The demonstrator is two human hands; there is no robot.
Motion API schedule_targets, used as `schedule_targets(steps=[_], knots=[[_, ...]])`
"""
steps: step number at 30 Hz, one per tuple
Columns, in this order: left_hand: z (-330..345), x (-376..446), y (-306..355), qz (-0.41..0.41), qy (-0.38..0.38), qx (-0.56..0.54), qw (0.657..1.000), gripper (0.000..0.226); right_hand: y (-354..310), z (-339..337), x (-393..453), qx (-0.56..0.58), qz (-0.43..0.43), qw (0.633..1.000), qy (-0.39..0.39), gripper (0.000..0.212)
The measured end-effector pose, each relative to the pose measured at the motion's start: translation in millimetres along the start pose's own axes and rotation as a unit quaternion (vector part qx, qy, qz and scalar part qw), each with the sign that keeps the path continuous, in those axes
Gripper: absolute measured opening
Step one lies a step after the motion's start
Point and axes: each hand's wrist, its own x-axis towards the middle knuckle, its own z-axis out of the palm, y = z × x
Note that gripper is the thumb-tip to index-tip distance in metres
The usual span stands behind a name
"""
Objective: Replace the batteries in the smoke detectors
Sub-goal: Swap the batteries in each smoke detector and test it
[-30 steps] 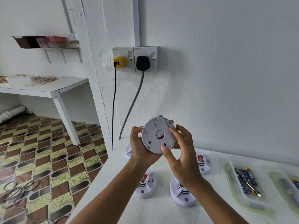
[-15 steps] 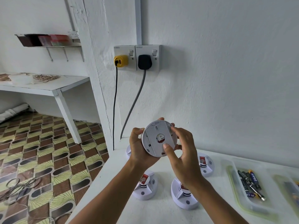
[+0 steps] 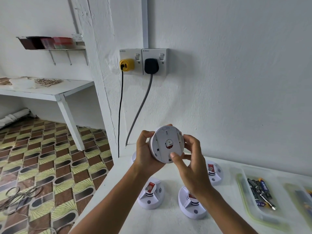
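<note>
I hold a round white smoke detector [image 3: 164, 144] up above the table with its back plate facing me. My left hand [image 3: 145, 151] grips its left rim from behind. My right hand [image 3: 190, 164] holds its right edge, the thumb pressing on the lower part of the back plate. Three more white detectors sit on the table below: one [image 3: 150, 194] at the left, one [image 3: 190, 206] under my right wrist, one [image 3: 213, 172] further back. A clear tray [image 3: 243, 196] at the right holds several batteries [image 3: 258, 188] and a small metal tool.
The white table [image 3: 118, 186] ends at its left edge above a patterned tile floor with loose wires. Two wall sockets with a yellow plug [image 3: 126, 65] and a black plug [image 3: 151, 65] hang cables down behind the table. A second clear tray [image 3: 300, 198] lies far right.
The detector has turned slightly in my hands, and my right thumb has slid lower on the back plate. The view has shifted a little downward.
</note>
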Motion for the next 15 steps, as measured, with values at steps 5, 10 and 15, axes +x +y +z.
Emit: schedule_targets(steps=[5,10,15], knots=[[8.4,-1.9,0.0,0.001,0.032,0.036,0.999,0.051,-2.6,1.1,1.6,0.006,0.019,0.999,-0.028,0.062],[14.1,-6.2,-0.5,0.039,0.095,0.176,0.979,0.054,-5.9,-6.2,4.9,-0.031,0.073,0.996,-0.035,0.060],[22.5,-12.3,-6.6,0.054,0.144,0.308,0.939,0.050,-6.7,-15.6,13.0,-0.043,0.127,0.986,-0.094,0.072]])
